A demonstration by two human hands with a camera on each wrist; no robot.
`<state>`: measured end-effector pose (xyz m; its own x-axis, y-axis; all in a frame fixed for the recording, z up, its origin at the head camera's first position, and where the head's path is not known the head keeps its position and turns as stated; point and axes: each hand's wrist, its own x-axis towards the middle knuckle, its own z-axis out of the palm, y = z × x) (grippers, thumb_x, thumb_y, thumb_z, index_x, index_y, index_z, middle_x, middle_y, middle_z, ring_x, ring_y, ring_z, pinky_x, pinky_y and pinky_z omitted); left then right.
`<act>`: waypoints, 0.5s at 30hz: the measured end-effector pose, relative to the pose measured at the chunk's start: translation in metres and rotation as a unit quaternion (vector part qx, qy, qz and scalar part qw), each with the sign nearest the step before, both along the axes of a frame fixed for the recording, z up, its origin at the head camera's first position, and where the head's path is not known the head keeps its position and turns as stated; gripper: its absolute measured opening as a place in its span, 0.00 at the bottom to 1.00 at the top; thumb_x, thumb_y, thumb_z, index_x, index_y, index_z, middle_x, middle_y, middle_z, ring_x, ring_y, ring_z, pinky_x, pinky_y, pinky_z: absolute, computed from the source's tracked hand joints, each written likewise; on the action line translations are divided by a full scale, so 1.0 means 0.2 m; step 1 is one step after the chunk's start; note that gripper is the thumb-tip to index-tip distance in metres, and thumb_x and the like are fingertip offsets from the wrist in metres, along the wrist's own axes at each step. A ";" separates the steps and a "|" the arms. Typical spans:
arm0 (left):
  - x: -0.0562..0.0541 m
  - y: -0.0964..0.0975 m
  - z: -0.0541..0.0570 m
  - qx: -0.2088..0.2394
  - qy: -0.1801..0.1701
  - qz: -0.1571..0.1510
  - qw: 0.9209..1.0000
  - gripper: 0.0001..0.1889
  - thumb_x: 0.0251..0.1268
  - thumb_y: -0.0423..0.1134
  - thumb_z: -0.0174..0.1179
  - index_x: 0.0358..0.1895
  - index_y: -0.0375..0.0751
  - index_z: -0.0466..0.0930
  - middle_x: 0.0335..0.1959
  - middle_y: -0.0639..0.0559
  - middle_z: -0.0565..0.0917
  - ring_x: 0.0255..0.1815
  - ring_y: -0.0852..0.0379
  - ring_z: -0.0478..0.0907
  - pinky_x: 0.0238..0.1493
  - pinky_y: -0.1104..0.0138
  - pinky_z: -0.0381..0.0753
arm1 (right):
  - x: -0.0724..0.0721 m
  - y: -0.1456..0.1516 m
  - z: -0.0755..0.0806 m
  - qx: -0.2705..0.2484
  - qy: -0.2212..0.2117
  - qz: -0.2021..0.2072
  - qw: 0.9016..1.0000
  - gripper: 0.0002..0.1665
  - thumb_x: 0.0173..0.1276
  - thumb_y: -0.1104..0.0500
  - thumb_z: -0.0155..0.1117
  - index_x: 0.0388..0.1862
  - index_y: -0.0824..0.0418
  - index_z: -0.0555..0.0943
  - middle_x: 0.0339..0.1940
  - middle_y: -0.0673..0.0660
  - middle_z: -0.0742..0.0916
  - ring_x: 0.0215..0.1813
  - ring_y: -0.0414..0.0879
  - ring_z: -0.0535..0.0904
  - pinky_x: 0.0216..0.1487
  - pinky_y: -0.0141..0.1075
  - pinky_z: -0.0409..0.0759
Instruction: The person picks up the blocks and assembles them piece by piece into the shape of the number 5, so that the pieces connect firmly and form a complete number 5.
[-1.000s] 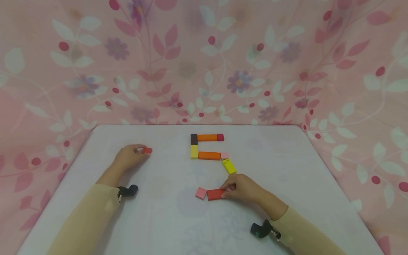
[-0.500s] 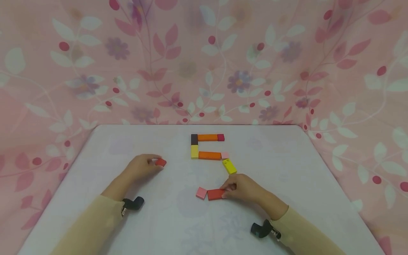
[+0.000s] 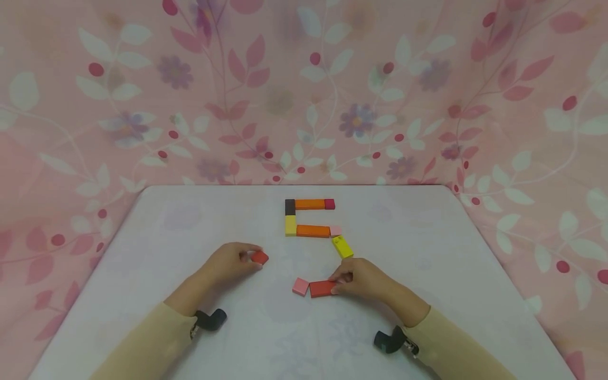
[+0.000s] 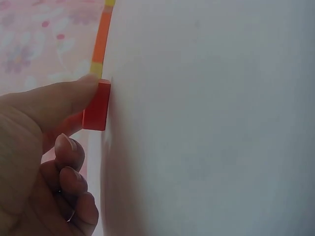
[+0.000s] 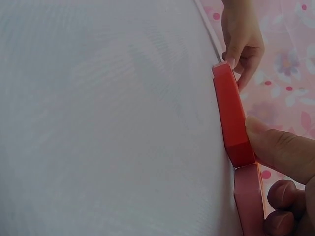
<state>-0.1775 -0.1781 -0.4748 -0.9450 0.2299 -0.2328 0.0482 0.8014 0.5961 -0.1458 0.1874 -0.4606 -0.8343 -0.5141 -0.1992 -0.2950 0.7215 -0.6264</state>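
My left hand (image 3: 233,262) pinches a small red block (image 3: 259,257) between thumb and fingertips, left of the other blocks. In the left wrist view that red block (image 4: 97,105) is at the thumb tip, with the other fingers curled below. My right hand (image 3: 363,279) grips the right end of a longer red block (image 3: 321,288), which lies on the table; its thumb (image 5: 268,140) is against that block's side in the right wrist view. A pink block (image 3: 301,286) touches the red block's left end, slightly turned. A dull pink block (image 5: 248,196) abuts its other end, hidden by my hand in the head view.
Farther back on the white table (image 3: 214,211) lies a row of blocks: dark brown (image 3: 290,207), pale yellow (image 3: 290,225), two orange ones (image 3: 310,204), a crimson one (image 3: 330,204) and a pink one (image 3: 335,230). A slanted bright yellow block (image 3: 342,246) sits just beyond my right hand.
My left hand has moved rightward and nearer to me with the small red block, closing on the pink block. My right hand and the blocks on the table have stayed put.
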 end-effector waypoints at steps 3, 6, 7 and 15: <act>0.03 0.04 0.01 -0.002 -0.002 -0.008 1.000 0.23 0.58 0.50 0.72 0.58 0.59 0.84 0.23 0.52 0.75 0.28 0.54 0.71 0.30 0.63 0.69 | 0.00 0.00 0.00 -0.001 0.000 0.001 1.000 0.13 0.58 0.47 0.78 0.43 0.42 0.90 0.25 0.43 0.79 0.33 0.41 0.75 0.32 0.32 0.73; 0.05 0.07 0.01 -0.002 -0.007 -0.019 1.000 0.22 0.57 0.50 0.73 0.57 0.61 0.85 0.22 0.53 0.74 0.28 0.55 0.71 0.29 0.63 0.69 | 0.00 0.00 0.00 -0.002 0.000 0.002 1.000 0.13 0.58 0.47 0.78 0.43 0.42 0.90 0.25 0.43 0.79 0.33 0.41 0.75 0.32 0.32 0.73; 0.06 0.08 0.02 -0.002 -0.008 -0.024 1.000 0.22 0.57 0.50 0.73 0.57 0.61 0.85 0.21 0.53 0.74 0.27 0.55 0.71 0.29 0.63 0.69 | 0.00 0.00 0.00 -0.002 0.001 0.002 1.000 0.13 0.58 0.47 0.78 0.44 0.42 0.90 0.25 0.43 0.79 0.33 0.41 0.75 0.32 0.32 0.73; 0.10 0.14 0.01 0.005 -0.011 -0.049 0.999 0.21 0.57 0.51 0.73 0.55 0.64 0.86 0.19 0.54 0.73 0.24 0.56 0.70 0.28 0.63 0.68 | 0.00 0.00 0.00 0.000 0.001 0.003 1.000 0.14 0.58 0.47 0.78 0.44 0.42 0.90 0.25 0.43 0.79 0.33 0.40 0.75 0.32 0.32 0.74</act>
<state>-0.1574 -0.1497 -0.4720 -0.9124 0.3233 -0.2508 0.1127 0.7877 0.6056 -0.1458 0.1873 -0.4604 -0.8314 -0.5196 -0.1968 -0.3015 0.7194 -0.6258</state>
